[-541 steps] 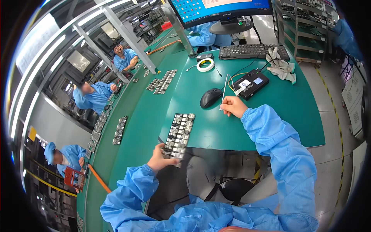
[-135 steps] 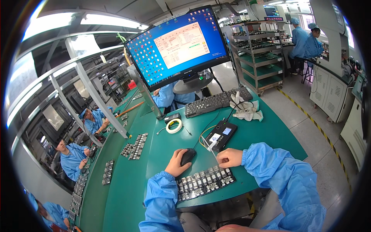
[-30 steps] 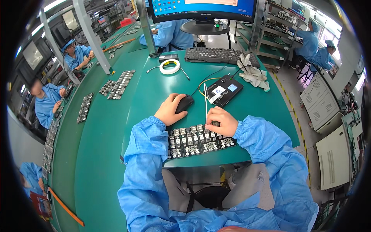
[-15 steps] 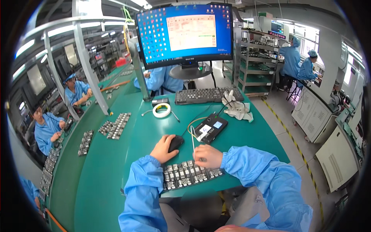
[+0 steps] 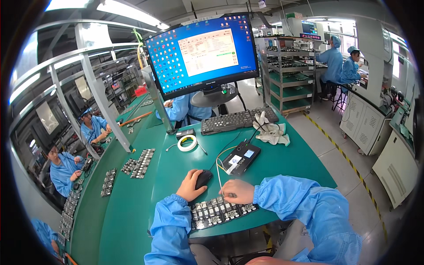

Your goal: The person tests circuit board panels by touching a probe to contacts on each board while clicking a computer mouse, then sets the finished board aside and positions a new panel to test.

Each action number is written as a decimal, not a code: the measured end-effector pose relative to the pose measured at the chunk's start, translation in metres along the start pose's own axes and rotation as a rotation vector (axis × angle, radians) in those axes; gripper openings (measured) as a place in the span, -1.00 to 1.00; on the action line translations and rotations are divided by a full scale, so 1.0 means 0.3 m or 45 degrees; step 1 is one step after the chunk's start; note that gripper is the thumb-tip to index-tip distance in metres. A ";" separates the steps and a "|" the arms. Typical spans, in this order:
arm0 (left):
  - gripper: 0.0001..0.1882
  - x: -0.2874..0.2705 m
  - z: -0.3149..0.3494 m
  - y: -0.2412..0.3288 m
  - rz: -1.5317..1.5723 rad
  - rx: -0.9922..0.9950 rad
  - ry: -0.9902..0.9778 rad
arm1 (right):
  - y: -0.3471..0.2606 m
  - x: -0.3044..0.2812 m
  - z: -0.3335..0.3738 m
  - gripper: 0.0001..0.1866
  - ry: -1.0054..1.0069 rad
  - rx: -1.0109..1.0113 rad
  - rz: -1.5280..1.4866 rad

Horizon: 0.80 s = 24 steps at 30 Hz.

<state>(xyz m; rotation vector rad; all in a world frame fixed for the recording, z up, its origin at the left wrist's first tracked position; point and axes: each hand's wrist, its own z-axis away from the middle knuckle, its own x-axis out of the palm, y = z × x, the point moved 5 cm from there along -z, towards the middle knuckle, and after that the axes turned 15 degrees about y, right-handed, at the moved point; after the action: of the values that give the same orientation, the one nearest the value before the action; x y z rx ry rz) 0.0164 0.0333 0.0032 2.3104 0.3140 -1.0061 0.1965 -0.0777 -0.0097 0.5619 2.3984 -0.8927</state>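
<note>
My left hand (image 5: 190,186) is curled around the left side of a black computer mouse (image 5: 204,178) on the green bench. Just right of it, my right hand (image 5: 237,191) has its fingers pinched on the end of a thin white cable (image 5: 218,177). This cable runs up to a black box-shaped device (image 5: 242,158) with a small lit screen. Below my hands, along the near edge, lies a panel of small circuit boards (image 5: 206,215) with silvery parts. The right hand's fingertips are over the panel's far edge; the cable's tip is hidden there.
Behind are a black keyboard (image 5: 238,121), a monitor (image 5: 205,53), a roll of white tape (image 5: 187,143) and pale gloves (image 5: 270,129). More boards (image 5: 142,163) lie at left. Co-workers in blue (image 5: 92,126) sit across the left line. A shelf rack (image 5: 289,73) stands behind at right.
The whole view has shifted and tilted slightly with my head. Both hands keep their places, the left at the mouse and the right with the cable over the boards.
</note>
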 end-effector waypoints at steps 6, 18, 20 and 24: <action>-0.25 -0.009 0.003 0.010 0.015 0.018 -0.008 | -0.008 0.004 -0.001 -0.88 0.000 0.023 -0.029; -0.25 -0.003 -0.008 0.011 -0.010 -0.003 -0.034 | 0.003 0.000 0.002 -0.89 -0.010 0.043 -0.002; -0.25 -0.003 -0.005 0.010 -0.013 -0.001 -0.031 | -0.001 0.001 0.002 -0.89 -0.005 0.040 -0.006; -0.23 -0.008 -0.002 0.015 -0.001 -0.012 0.001 | -0.007 -0.003 -0.002 -0.90 0.007 0.051 -0.034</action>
<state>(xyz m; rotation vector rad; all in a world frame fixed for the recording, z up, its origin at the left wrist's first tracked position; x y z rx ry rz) 0.0171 0.0303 0.0071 2.3025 0.3194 -1.0026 0.1958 -0.0789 -0.0078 0.5492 2.4025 -0.9542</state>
